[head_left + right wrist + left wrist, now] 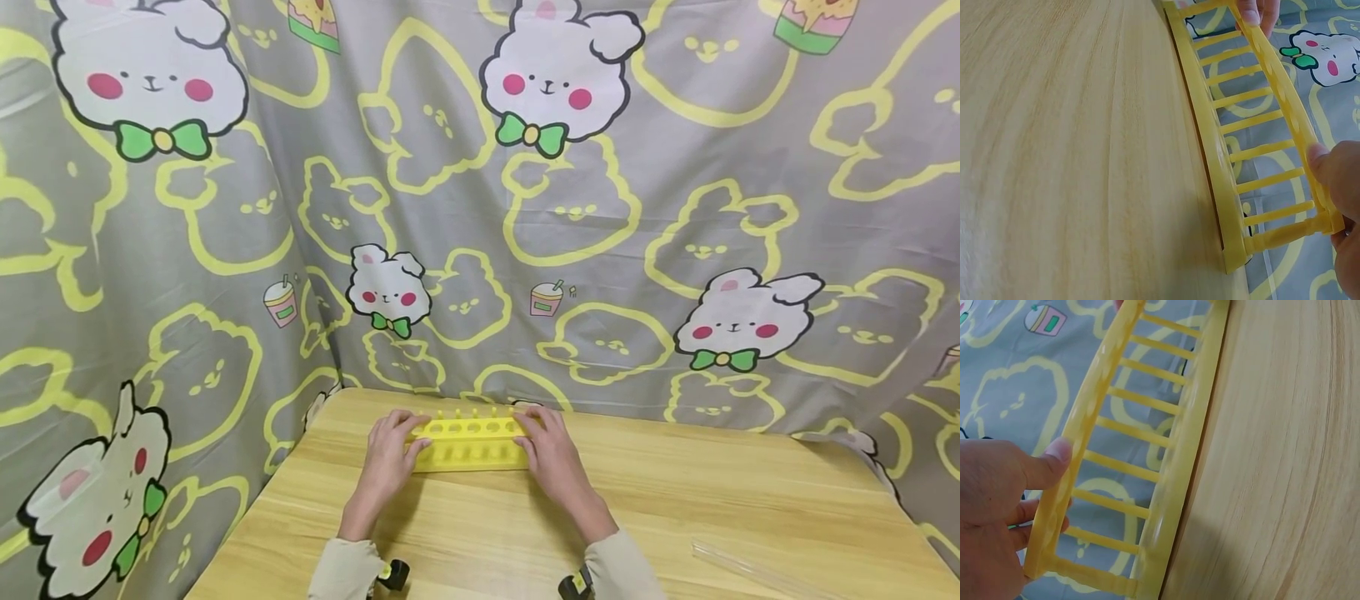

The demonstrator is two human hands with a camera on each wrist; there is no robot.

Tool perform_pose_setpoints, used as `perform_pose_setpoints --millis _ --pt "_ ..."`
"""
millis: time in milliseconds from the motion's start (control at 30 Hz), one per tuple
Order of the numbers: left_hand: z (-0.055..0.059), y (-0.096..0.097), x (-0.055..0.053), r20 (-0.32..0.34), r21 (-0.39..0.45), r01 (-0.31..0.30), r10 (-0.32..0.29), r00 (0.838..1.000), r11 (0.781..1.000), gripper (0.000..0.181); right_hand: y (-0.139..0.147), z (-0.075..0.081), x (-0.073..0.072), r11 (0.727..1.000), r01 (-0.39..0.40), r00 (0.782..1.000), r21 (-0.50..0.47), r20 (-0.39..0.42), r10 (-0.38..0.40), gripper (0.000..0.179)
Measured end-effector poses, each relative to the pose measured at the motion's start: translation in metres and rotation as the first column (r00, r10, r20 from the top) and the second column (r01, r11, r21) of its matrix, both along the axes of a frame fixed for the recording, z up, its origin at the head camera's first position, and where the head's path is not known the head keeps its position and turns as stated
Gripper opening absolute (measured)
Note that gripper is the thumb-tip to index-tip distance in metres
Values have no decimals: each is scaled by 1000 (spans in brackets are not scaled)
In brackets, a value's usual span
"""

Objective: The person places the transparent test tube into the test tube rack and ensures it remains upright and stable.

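A yellow plastic test tube rack (471,431) stands upright toward the back of the table, with a row of round holes along its top and a row of pegs behind. My left hand (388,454) grips its left end, thumb in front on the top bar. At the opposite end my right hand (553,452) holds it the same way. In the left wrist view the left thumb (1057,456) presses the upper bar, with fingers partly hidden behind. The right wrist view shows the right thumb (1318,156) on that bar and the rack's base (1210,147) at the tabletop.
A clear glass tube (750,568) lies on the wooden table (675,492) at the front right. Behind and to the left hangs a grey curtain (465,208) with rabbit prints, close to the table's back edge.
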State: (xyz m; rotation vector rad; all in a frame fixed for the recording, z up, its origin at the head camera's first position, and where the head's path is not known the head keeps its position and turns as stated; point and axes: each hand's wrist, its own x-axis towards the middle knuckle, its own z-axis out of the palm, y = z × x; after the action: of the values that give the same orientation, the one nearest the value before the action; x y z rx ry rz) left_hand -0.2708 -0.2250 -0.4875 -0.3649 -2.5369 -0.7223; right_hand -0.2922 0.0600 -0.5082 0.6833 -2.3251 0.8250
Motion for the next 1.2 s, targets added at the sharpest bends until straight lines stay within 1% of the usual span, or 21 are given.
perform_pose_setpoints --millis 300,633,867,1200 --pt "-1 1 1 -15 3 13 -13 1000 1000 37 2 -2 1 1000 5 1000 -6 -6 -5 35" --pt "0 3 0 -45 -3 29 -29 999 1000 35 4 -3 4 1000 11 999 -15 -31 -11 36" --pt "2 5 2 -24 9 31 -30 999 999 35 6 -4 5 1000 6 999 -19 -38 -7 36" --pt "1 8 3 -31 -5 46 -47 998 999 35 10 -4 10 999 6 999 -38 -52 -8 37"
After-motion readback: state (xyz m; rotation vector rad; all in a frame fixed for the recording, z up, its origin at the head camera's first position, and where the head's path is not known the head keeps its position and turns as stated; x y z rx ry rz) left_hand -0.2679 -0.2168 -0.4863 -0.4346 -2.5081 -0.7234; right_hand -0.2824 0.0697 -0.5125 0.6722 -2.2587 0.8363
